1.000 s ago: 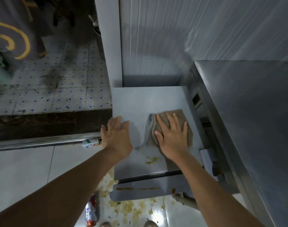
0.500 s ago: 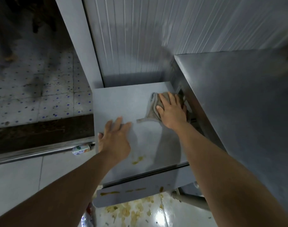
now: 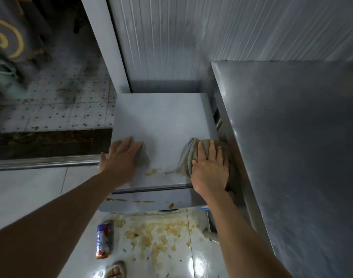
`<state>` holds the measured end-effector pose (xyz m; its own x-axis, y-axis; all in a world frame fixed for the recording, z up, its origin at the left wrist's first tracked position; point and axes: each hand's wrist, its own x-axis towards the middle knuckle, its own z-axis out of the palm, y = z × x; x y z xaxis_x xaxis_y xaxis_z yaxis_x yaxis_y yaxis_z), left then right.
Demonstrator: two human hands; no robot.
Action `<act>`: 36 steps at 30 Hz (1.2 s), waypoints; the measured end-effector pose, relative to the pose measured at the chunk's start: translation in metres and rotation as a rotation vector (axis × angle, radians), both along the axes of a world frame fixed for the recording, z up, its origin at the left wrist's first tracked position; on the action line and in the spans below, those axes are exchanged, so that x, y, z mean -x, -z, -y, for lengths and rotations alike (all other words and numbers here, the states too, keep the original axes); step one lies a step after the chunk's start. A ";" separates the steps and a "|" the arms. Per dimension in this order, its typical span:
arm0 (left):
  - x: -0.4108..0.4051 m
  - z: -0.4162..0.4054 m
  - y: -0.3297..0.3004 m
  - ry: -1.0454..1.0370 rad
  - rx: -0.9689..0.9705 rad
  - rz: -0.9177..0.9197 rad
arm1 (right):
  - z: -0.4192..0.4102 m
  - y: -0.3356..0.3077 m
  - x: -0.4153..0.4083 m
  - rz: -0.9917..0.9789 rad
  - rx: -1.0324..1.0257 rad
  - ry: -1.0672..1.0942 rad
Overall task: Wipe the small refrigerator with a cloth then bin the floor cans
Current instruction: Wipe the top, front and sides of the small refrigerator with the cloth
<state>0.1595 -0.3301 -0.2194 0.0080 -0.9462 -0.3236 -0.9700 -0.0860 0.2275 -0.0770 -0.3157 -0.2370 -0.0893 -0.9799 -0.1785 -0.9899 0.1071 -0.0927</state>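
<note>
Nearest the camera, a sandalled foot [image 3: 115, 271] shows at the bottom edge on the glossy floor tiles [image 3: 27, 197]. Just beyond it a can [image 3: 104, 239] with a blue, red and white label lies on its side on the floor. To its right a yellowish spill [image 3: 157, 233] spreads over the tiles up to the base of the refrigerator.

The small refrigerator [image 3: 161, 121] stands against the ribbed wall panel [image 3: 171, 47], its right side close beside a steel counter [image 3: 292, 137]. Yellow-brown streaks [image 3: 116, 200] mark the top edge of its door, and a small smear [image 3: 152, 171] sits on the near part of its top.

The left hand [image 3: 119, 159] lies flat at the near-left corner of the refrigerator top, fingers straight and slightly spread, holding nothing. The right hand [image 3: 210, 167] presses flat on a grey-brown cloth [image 3: 188, 157] at the near-right edge of the top, hard against the counter; the fingers are extended and close together, lying over the cloth rather than curled round it. The cloth is bunched, with a folded edge standing up to the left of the fingers and a thin corner trailing toward the smear.

Further off on the left, a metal threshold rail [image 3: 45, 161] crosses the floor. Behind it lie a dark strip and dirty speckled tiles [image 3: 61, 101].
</note>
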 end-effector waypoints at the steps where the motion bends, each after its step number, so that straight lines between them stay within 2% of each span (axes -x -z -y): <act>1: -0.004 -0.007 0.002 -0.019 0.015 0.005 | 0.006 0.001 0.000 0.002 -0.014 0.004; 7: -0.016 -0.008 0.011 0.004 0.022 -0.078 | 0.049 0.000 -0.008 0.045 -0.040 0.042; 10: -0.021 -0.007 0.008 0.044 0.005 -0.073 | 0.019 0.004 -0.019 -0.012 0.018 -0.019; 14: -0.033 -0.015 0.005 0.075 0.071 -0.178 | -0.012 0.007 -0.027 -0.039 0.086 -0.124; 16: -0.042 -0.026 0.008 0.041 0.130 -0.245 | 0.003 0.006 -0.031 -0.010 0.073 -0.055; 19: -0.053 -0.036 0.013 -0.020 0.110 -0.402 | 0.011 0.009 -0.065 0.024 0.083 0.063; 22: -0.063 -0.034 0.011 -0.080 0.099 -0.545 | -0.003 0.013 -0.120 0.056 0.123 -0.082; 25: -0.074 -0.034 0.007 -0.153 0.093 -0.605 | -0.012 0.010 -0.158 0.084 0.142 -0.236; 28: -0.077 -0.039 0.003 -0.164 0.038 -0.660 | -0.016 0.010 -0.146 0.060 0.113 -0.439; 30: -0.075 -0.044 0.003 -0.119 0.033 -0.678 | -0.011 0.011 -0.110 0.016 0.108 -0.371; 33: -0.075 -0.043 0.007 -0.118 0.055 -0.643 | 0.000 0.010 -0.066 -0.039 0.068 -0.054; 36: -0.079 -0.041 0.010 -0.148 0.041 -0.668 | -0.003 0.009 -0.092 -0.023 0.071 0.038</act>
<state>0.2388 -0.2888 -0.2298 -0.0503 -0.9621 -0.2678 -0.5993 -0.1855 0.7787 0.0147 -0.3128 -0.2462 -0.1295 -0.9859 -0.1061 -0.9872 0.1382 -0.0791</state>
